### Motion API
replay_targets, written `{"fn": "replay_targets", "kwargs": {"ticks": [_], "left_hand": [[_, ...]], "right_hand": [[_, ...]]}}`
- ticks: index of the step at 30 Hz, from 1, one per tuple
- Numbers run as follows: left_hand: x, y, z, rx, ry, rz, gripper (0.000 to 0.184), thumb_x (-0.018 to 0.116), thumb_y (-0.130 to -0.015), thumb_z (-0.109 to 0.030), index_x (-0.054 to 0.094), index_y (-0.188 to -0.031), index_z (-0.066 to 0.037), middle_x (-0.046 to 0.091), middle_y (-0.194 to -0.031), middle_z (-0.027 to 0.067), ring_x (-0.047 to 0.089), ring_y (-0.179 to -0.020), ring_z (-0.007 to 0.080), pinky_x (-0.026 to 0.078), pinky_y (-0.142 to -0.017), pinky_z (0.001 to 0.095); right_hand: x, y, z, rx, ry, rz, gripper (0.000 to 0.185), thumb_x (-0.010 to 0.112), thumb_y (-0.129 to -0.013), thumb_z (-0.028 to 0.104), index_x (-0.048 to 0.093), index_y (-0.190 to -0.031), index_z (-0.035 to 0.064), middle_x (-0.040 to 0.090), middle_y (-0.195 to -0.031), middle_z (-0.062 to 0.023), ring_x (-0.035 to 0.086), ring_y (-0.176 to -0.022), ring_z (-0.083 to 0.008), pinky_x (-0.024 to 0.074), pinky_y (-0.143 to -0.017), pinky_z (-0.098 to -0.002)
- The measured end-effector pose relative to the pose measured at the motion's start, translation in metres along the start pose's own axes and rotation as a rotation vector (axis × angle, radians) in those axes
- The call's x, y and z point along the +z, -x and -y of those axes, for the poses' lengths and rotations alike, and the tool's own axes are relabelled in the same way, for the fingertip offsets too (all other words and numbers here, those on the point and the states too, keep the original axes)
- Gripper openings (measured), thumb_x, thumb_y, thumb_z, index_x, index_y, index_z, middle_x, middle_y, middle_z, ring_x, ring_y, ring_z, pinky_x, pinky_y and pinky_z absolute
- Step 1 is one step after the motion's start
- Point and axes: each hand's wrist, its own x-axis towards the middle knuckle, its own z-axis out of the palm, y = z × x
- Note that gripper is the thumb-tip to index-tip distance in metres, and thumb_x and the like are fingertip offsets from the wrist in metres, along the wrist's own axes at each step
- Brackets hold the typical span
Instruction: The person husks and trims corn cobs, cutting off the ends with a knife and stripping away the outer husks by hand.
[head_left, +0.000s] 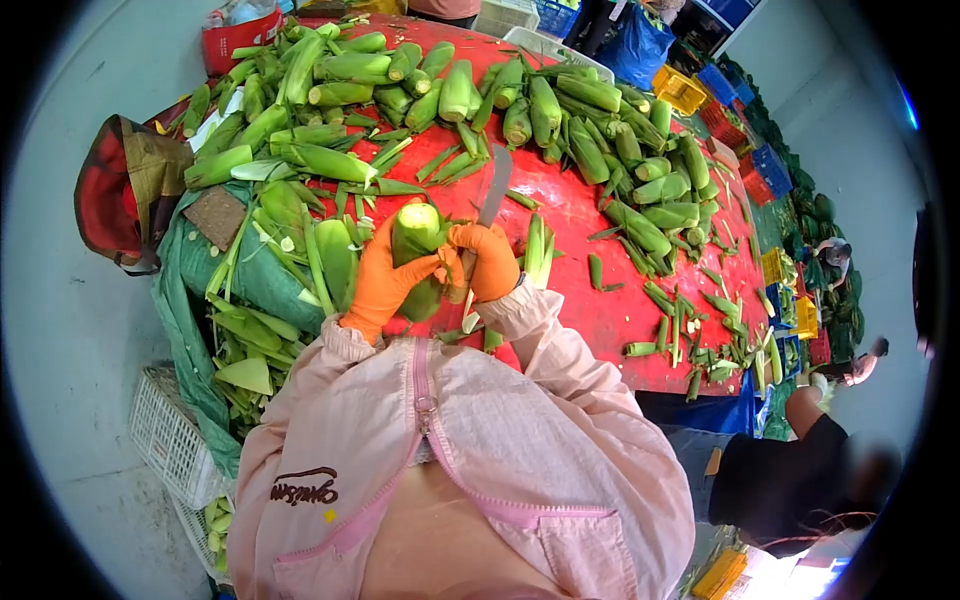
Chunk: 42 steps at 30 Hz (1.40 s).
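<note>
In orange gloves, both of my hands are at an ear of corn held upright close to my chest; its pale cut end faces up. My left hand is wrapped around its left side. My right hand is closed on the handle of a knife, whose blade points up and away over the red table. The right thumb and fingertips also meet the green husk near the left fingers. The lower part of the ear is partly hidden by my hands.
Husked-over corn ears are heaped along the far side of the red table, with another pile at right. Cut husk bits lie scattered. A green sack and white crate are at left. Another person stands at right.
</note>
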Motion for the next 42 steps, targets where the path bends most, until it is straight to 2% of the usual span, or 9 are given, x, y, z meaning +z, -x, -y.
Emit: {"fn": "replay_targets", "kwargs": {"ticks": [4, 7, 10, 14, 21, 30, 36, 38, 42], "left_hand": [[-0.006, -0.002, 0.006, -0.099, 0.313, -0.022, 0.057, 0.077, -0.085, -0.025, 0.051, -0.13, -0.001, 0.063, -0.113, 0.005, 0.059, -0.099, 0.0137, 0.047, -0.09, 0.0287], [-0.016, -0.005, 0.018, -0.156, 0.285, -0.087, 0.054, 0.064, -0.093, -0.034, 0.051, -0.132, 0.0, 0.063, -0.111, 0.0064, 0.06, -0.093, 0.0145, 0.048, -0.085, 0.029], [-0.016, -0.015, 0.033, -0.108, 0.316, -0.233, 0.054, 0.048, -0.1, -0.043, 0.052, -0.132, 0.0, 0.066, -0.109, 0.0109, 0.063, -0.086, 0.0175, 0.052, -0.078, 0.031], [-0.009, -0.017, 0.018, -0.159, 0.413, -0.214, 0.055, 0.061, -0.093, -0.049, 0.059, -0.118, -0.001, 0.066, -0.101, 0.0073, 0.063, -0.084, 0.0167, 0.052, -0.075, 0.0294], [-0.006, -0.017, 0.044, -0.386, 0.411, -0.276, 0.055, 0.061, -0.089, -0.058, 0.067, -0.104, -0.005, 0.066, -0.092, 0.0026, 0.061, -0.079, 0.014, 0.05, -0.073, 0.0292], [-0.079, -0.064, 0.041, -0.337, 0.609, -0.416, 0.072, 0.05, -0.084, -0.074, 0.058, -0.106, -0.006, 0.067, -0.088, 0.0146, 0.064, -0.075, 0.0269, 0.055, -0.068, 0.0402], [-0.143, -0.073, 0.049, -0.26, 0.609, -0.5, 0.074, 0.044, -0.086, -0.074, 0.057, -0.111, -0.006, 0.067, -0.097, 0.0135, 0.064, -0.08, 0.03, 0.055, -0.073, 0.0436], [-0.094, -0.06, 0.026, -0.308, 0.415, -0.375, 0.074, 0.049, -0.089, -0.068, 0.054, -0.125, -0.004, 0.068, -0.103, 0.0163, 0.066, -0.084, 0.0265, 0.056, -0.075, 0.0395], [-0.032, -0.044, 0.012, -0.15, 0.167, -0.147, 0.05, 0.048, -0.099, -0.046, 0.062, -0.117, -0.001, 0.069, -0.099, 0.0091, 0.063, -0.085, 0.0167, 0.05, -0.076, 0.0305]], "right_hand": [[0.023, 0.006, 0.009, 0.096, 0.07, -0.214, 0.017, 0.056, -0.083, 0.012, 0.058, -0.072, -0.0014, 0.06, -0.058, -0.0139, 0.056, -0.046, -0.0211, 0.047, -0.048, -0.0287], [0.009, 0.001, -0.02, -0.192, -0.02, 0.037, 0.016, 0.055, -0.086, 0.01, 0.06, -0.077, -0.0022, 0.064, -0.066, -0.0131, 0.058, -0.049, -0.0184, 0.0465, -0.048, -0.0272], [0.02, 0.011, -0.002, -0.094, 0.337, -0.01, 0.015, 0.055, -0.089, 0.008, 0.062, -0.081, -0.0029, 0.067, -0.074, -0.0117, 0.059, -0.052, -0.0154, 0.0469, -0.049, -0.0263], [0.01, 0.002, 0.001, -0.389, 0.716, -0.027, 0.012, 0.058, -0.087, 0.006, 0.065, -0.091, -0.0035, 0.066, -0.075, -0.0076, 0.057, -0.055, -0.0104, 0.0463, -0.05, -0.0242], [0.007, -0.007, 0.008, 0.104, 0.352, 0.093, 0.017, 0.06, -0.081, 0.009, 0.065, -0.089, -0.0052, 0.065, -0.079, -0.0136, 0.058, -0.052, -0.0168, 0.049, -0.051, -0.0273], [-0.023, 0.049, 0.001, 0.046, 0.146, 0.121, 0.016, 0.058, -0.078, 0.012, 0.051, -0.066, 0.0021, 0.058, -0.064, -0.0097, 0.055, -0.044, -0.0157, 0.0462, -0.045, -0.0267], [-0.061, 0.05, 0.025, 0.174, 0.531, -0.146, 0.029, 0.065, -0.086, 0.028, 0.063, -0.077, 0.0012, 0.066, -0.071, -0.0095, 0.058, -0.048, -0.0126, 0.0451, -0.044, -0.0252], [-0.069, 0.02, 0.01, 0.137, 1.031, -0.13, 0.04, 0.07, -0.085, 0.043, 0.069, -0.1, 0.0057, 0.066, -0.072, -0.0038, 0.057, -0.049, -0.0124, 0.0467, -0.048, -0.0285], [-0.024, -0.011, 0.014, -0.064, 0.986, -0.111, 0.055, 0.075, -0.079, 0.047, 0.066, -0.115, 0.0055, 0.067, -0.073, -0.0068, 0.059, -0.054, -0.0114, 0.0494, -0.053, -0.0295]]}}
